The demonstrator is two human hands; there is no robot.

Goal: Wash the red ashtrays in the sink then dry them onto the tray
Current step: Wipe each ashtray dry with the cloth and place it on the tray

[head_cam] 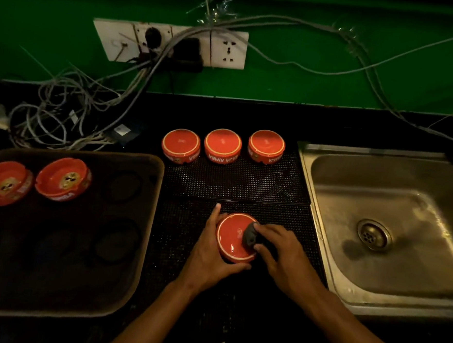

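A red ashtray (235,237), upside down at lower centre of the frame, was gripped by the left hand (210,253); the right hand (281,251) pinched a dark cloth (250,236) on its base.

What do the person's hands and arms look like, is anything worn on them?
Both the left hand and the right hand are bare: no gloves, rings, watch or bands show. The forearms are uncovered too, with no sleeves visible up to the bottom edge of the picture.
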